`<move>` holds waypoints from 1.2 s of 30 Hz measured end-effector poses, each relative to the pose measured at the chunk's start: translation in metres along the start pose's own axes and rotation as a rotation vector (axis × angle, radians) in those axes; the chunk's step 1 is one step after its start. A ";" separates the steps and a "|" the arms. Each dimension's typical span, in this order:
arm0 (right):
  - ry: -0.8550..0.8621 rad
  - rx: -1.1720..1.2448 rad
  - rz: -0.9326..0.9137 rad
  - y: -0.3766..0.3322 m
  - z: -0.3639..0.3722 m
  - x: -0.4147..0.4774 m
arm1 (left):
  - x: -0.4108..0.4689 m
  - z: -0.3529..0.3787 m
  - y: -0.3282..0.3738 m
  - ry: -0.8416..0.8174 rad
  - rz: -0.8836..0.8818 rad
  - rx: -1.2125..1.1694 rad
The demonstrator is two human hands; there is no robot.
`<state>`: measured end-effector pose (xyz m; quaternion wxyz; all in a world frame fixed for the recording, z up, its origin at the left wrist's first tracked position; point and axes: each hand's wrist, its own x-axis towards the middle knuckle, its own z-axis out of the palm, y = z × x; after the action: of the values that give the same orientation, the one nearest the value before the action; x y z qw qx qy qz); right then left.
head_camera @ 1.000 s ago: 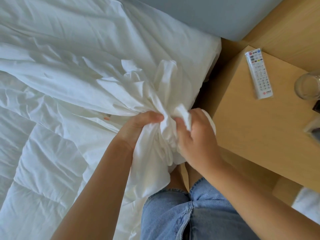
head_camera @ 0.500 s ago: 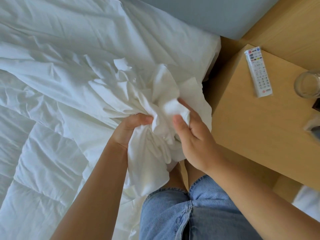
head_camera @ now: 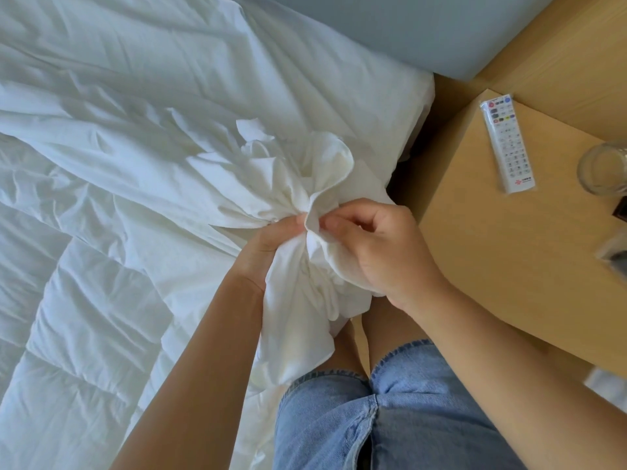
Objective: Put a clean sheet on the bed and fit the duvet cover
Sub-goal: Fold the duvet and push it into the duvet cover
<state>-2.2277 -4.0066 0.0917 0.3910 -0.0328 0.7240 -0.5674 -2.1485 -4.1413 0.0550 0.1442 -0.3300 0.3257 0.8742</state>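
Sheet: the white sheet (head_camera: 339, 76) lies over the bed (head_camera: 420, 106) up to the head-end corner beside the blue-grey headboard (head_camera: 390, 25). It is creased but spread. Whether it is tucked along the edges cannot be told.
Duvet cover: the duvet cover (head_camera: 298, 171) is a loose, crumpled sheet of white cloth running across the middle of the bed. One end is gathered into a bunch at the bed's near edge, close to the head-end corner.
Duvet: the quilted duvet (head_camera: 84, 317) lies bare on the near-left part of the bed. Its stitched squares show, so it appears to be outside the cover.
Left hand: the left hand (head_camera: 268, 247) is closed around the gathered cloth from below, and a tail of fabric hangs under it.
Right hand: the right hand (head_camera: 383, 245) has curled fingers that pinch a fold of the same bunch at its top, touching the left hand's grip.
Done: the sheet step looks finished or nearly so.
In hand: judging by the bunching, the person is looking for a corner or the opening of the cover.
Left: the duvet has to go inside, the corners have to be matched, and the whole has to be shaken flat and closed.
Table: the bedside table (head_camera: 492, 266) stands just beside the bed and carries a remote (head_camera: 508, 142) and a glass (head_camera: 602, 167) near its far edge, well apart from the work.
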 end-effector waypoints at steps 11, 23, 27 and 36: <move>0.371 0.268 0.254 0.009 -0.044 0.038 | 0.004 0.000 -0.001 0.190 -0.039 0.113; 0.004 -0.611 -0.252 -0.008 -0.009 -0.002 | 0.015 0.014 0.004 0.212 0.059 0.056; -0.102 -0.465 -0.099 0.004 0.010 0.011 | 0.014 0.013 0.007 0.314 -0.009 0.278; 0.013 -0.446 -0.180 0.015 0.034 -0.023 | 0.003 0.010 0.001 0.082 -0.087 -0.123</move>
<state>-2.1851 -4.0171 0.0898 0.3173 -0.1790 0.8280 -0.4263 -2.1563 -4.1350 0.0591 0.1478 -0.3876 0.2624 0.8712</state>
